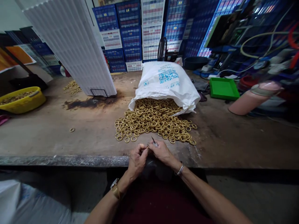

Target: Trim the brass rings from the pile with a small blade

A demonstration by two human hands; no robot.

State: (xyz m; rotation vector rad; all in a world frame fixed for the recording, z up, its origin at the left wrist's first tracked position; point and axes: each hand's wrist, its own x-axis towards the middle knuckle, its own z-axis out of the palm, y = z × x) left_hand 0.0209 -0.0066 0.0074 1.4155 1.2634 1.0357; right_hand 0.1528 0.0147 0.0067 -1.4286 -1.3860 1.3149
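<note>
At the table's front edge, my left hand (137,159) is closed, its thumb and forefinger pinching a gold-coloured ring (147,148) that is mostly hidden by the fingers. My right hand (163,153) meets it at the fingertips and grips a small knife (153,140), its dark pointed blade sticking up and away from me. Just beyond both hands spreads a heap of gold-coloured rings (151,119). They spill from the open mouth of a white sack (149,79) lying on its side.
A lone ring (72,129) lies on the wooden table (42,133) to the left. Behind it stands a white corrugated panel (70,43) in a wire stand. There is a yellow basin (25,103) at far left, a green tray (223,88) and a pink bottle (245,101) at right.
</note>
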